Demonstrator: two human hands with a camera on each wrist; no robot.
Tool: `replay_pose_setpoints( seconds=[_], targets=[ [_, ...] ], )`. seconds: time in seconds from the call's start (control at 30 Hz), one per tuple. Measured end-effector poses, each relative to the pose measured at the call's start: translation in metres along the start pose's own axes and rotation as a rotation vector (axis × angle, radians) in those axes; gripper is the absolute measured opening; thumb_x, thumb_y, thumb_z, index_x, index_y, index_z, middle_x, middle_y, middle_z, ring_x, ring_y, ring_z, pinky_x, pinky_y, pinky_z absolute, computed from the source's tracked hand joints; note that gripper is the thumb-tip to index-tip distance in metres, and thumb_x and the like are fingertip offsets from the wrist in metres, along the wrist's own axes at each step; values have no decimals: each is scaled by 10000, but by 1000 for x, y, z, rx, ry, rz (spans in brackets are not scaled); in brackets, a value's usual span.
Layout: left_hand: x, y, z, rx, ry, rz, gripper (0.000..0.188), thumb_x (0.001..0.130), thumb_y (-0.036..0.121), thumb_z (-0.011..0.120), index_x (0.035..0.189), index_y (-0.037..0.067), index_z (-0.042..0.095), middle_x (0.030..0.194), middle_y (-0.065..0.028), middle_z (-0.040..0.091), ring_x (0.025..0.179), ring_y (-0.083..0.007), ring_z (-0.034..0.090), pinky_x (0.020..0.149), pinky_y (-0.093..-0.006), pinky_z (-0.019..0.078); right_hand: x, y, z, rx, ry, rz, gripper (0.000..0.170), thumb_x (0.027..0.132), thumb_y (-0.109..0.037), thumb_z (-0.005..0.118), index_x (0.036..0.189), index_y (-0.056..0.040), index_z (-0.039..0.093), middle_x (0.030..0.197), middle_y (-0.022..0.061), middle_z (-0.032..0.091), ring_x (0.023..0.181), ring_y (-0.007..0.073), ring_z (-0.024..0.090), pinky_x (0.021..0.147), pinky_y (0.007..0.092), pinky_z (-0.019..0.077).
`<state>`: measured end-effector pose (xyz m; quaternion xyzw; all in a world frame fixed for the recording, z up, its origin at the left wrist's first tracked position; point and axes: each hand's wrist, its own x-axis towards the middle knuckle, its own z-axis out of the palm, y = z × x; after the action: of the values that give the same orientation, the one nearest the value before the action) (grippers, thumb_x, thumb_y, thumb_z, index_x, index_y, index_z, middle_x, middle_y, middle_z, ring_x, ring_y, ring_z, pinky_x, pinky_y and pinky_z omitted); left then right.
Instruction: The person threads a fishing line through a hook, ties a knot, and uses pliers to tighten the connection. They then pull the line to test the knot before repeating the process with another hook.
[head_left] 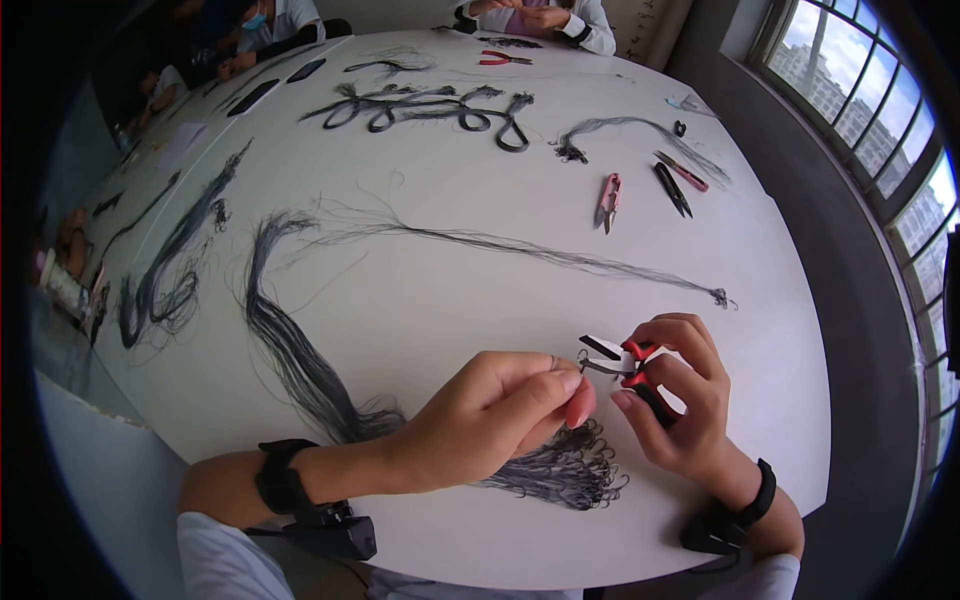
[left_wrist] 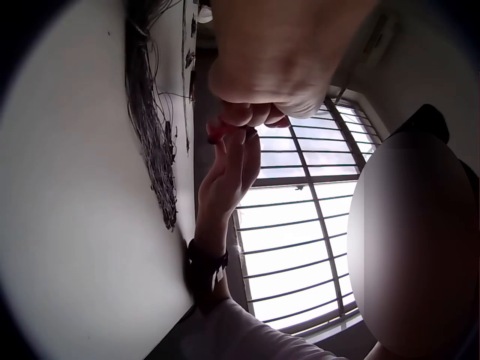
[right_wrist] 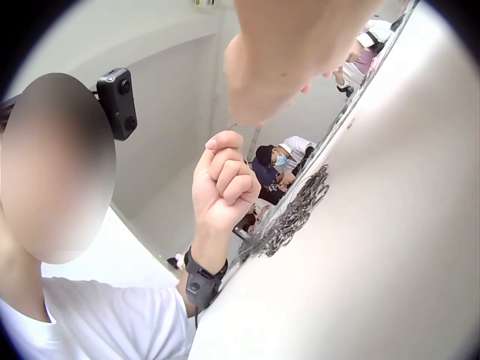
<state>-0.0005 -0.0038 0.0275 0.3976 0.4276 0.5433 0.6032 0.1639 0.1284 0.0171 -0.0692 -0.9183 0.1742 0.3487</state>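
Note:
Red-handled pliers (head_left: 640, 365) are gripped by the right hand (head_left: 685, 395), their jaws parted and pointing left. Beside the jaw tips, the left hand (head_left: 510, 415) pinches a small dark hook (head_left: 583, 358) between thumb and forefinger; its other fingers are curled, as the right wrist view of the left hand (right_wrist: 225, 180) also shows. Below the hands lies a bundle of dark strands with many hooked ends (head_left: 575, 470), partly covered by the left hand and forearm. Whether the jaws touch the hook cannot be told. In the left wrist view the right hand (left_wrist: 229, 176) is raised above the table.
A thin strand bunch (head_left: 560, 255) stretches across the white table (head_left: 480, 330). Beyond it lie pink snips (head_left: 609, 203), black snips (head_left: 672, 190), looped dark bundles (head_left: 430, 108) and other red pliers (head_left: 505, 59). Other people sit at the far side; a barred window is at right.

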Motion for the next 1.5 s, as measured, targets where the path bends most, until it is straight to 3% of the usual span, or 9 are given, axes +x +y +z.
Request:
replay_pose_setpoints(
  seconds=[0.33,0.63,0.73,0.8,0.97,1.13,1.23,1.3,1.5],
  targets=[
    [-1,1,1,33,-8,17,280,949,161,359,784,-18,496,537,63,306,460,-27,235,430,-217,174,1,-3,-1,-70,41,-73,196,564,-81,736,672,-31,581,870,113,587,773,272,536,621,347,445],
    [0,0,-4,60,-18,66,283,974,157,355,802,2,517,547,85,331,483,3,256,446,-194,206,-3,1,1,-76,63,-128,243,555,-71,773,666,-19,563,756,99,575,593,224,507,489,297,406],
    [1,-2,-4,97,10,83,292,977,164,358,808,-2,530,540,90,325,482,7,253,446,-195,206,-4,1,0,-65,55,-111,225,580,-65,764,654,-17,558,740,102,574,564,213,499,468,292,400],
    [1,-2,-3,114,35,89,297,979,168,361,812,-3,538,535,93,322,481,9,253,445,-195,205,-5,-1,0,22,5,11,214,622,-61,753,637,-4,547,723,113,572,555,211,498,466,291,398],
    [2,-3,-3,265,103,115,317,962,172,349,785,-18,531,517,55,343,464,-14,253,452,-196,228,-8,-4,2,126,-23,154,220,668,-66,738,627,15,537,710,118,568,551,209,500,465,285,388],
    [2,-5,-2,235,97,123,318,964,170,343,778,-16,520,530,51,351,474,-16,257,453,-194,232,-9,-8,2,261,-10,257,195,692,-83,721,651,21,561,734,122,568,605,222,512,512,296,402],
    [1,-3,-1,207,83,121,314,964,168,341,773,-12,513,537,49,351,480,-17,258,452,-193,230,-6,-7,0,211,4,246,182,694,-110,715,672,16,585,780,129,570,686,239,522,571,308,419],
    [1,-3,-1,202,76,107,311,964,167,340,771,-8,510,540,48,351,482,-17,258,452,-193,228,-5,-5,-1,81,-1,111,178,666,-127,719,684,1,599,820,131,571,737,252,522,599,316,424],
    [0,-3,0,158,72,121,306,965,176,337,789,-2,514,539,51,345,481,-16,257,446,-190,217,-3,-6,1,-39,23,3,179,622,-126,730,676,-16,599,830,129,573,717,250,517,574,323,420]
  ],
)
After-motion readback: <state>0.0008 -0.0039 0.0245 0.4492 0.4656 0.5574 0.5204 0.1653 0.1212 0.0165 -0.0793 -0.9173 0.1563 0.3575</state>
